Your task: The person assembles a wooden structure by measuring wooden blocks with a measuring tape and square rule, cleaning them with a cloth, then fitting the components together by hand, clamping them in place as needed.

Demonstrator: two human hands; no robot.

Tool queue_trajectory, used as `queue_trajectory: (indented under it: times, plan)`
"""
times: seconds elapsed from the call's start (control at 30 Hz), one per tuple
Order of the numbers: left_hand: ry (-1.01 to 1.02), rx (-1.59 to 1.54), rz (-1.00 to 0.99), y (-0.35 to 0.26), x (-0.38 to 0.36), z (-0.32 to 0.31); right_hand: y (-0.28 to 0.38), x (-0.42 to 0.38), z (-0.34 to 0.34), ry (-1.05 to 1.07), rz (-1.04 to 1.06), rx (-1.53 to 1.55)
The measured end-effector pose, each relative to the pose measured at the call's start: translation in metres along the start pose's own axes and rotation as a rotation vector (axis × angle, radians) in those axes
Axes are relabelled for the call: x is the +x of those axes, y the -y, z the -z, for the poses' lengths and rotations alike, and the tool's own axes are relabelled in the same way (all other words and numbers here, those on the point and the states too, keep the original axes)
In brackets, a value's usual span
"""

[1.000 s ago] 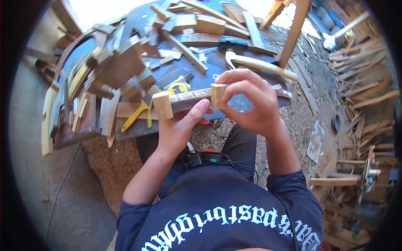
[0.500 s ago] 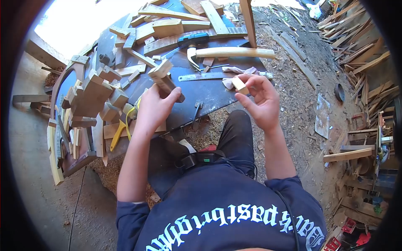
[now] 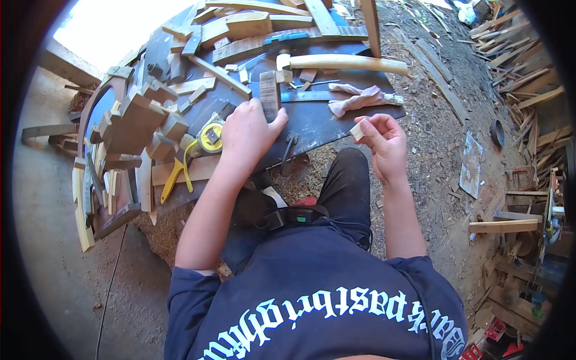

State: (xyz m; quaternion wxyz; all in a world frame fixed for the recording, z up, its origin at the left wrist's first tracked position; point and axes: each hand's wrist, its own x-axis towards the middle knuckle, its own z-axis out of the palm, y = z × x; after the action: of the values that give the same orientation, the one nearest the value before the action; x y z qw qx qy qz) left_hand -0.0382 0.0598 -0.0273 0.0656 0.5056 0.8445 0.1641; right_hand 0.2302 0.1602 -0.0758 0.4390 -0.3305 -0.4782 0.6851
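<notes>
My left hand [image 3: 252, 129] is closed around a wooden block [image 3: 270, 96] with a dark, rough-grained face, held upright over the dark tabletop. Between the thumb and fingers of my right hand [image 3: 386, 141] is a small pale wood piece [image 3: 357, 131], just off the table's front edge. A yellow tape measure [image 3: 211, 137] lies left of my left hand. Beyond the held block are a steel ruler [image 3: 312, 96], a crumpled pale cloth or glove [image 3: 363, 100] and a hammer with a wooden handle [image 3: 354, 64].
Several wooden offcuts [image 3: 240, 27] cover the far side of the table [image 3: 312, 132]. More blocks are stacked on the left [image 3: 135, 129], near a yellow-handled tool [image 3: 173, 180]. A wooden post [image 3: 370, 30] rises at the back. Scrap wood [image 3: 534, 111] is piled on the right.
My left hand has moved right and turned the block upright, uncovering the tape measure. My right hand has dropped lower and turned, still pinching the small wood piece.
</notes>
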Motion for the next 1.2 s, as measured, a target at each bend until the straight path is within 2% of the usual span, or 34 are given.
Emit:
queue_trajectory:
  times: [0.07, 0.2, 0.3, 0.53, 0.6, 0.83, 0.87, 0.97, 1.0, 1.1, 1.2]
  plan:
    - [-0.049, 0.021, -0.015, 0.002, -0.002, -0.001, 0.003, 0.0, -0.003, 0.009, -0.004, 0.017]
    - [-0.368, -0.094, -0.131, 0.014, -0.015, -0.004, 0.007, 0.001, -0.012, 0.058, -0.006, 0.062]
    - [-0.319, -0.23, -0.206, 0.027, -0.046, 0.01, 0.006, 0.002, -0.013, 0.105, -0.017, 0.144]
    - [-0.189, -0.357, -0.013, 0.064, -0.134, 0.026, -0.004, 0.009, -0.009, 0.22, -0.033, 0.194]
    - [-0.227, -0.372, 0.069, 0.072, -0.147, 0.028, -0.003, 0.013, -0.013, 0.276, -0.016, 0.18]
    - [-0.325, -0.341, 0.207, 0.105, -0.155, 0.035, 0.001, 0.024, -0.05, 0.337, 0.102, -0.169]
    - [-0.337, -0.335, 0.199, 0.107, -0.153, 0.038, -0.004, 0.025, -0.054, 0.331, 0.15, -0.227]
    - [-0.364, -0.328, 0.15, 0.111, -0.146, 0.042, -0.012, 0.027, -0.06, 0.289, 0.518, -0.758]
    - [-0.368, -0.333, 0.14, 0.111, -0.144, 0.043, -0.011, 0.024, -0.064, 0.273, 0.576, -0.8]
    - [-0.363, -0.327, 0.085, 0.109, -0.13, 0.047, -0.01, 0.02, -0.066, 0.298, 0.685, -0.887]
    - [-0.408, -0.226, -0.03, 0.114, -0.101, 0.053, -0.009, 0.019, -0.069, 0.29, 0.645, -0.923]
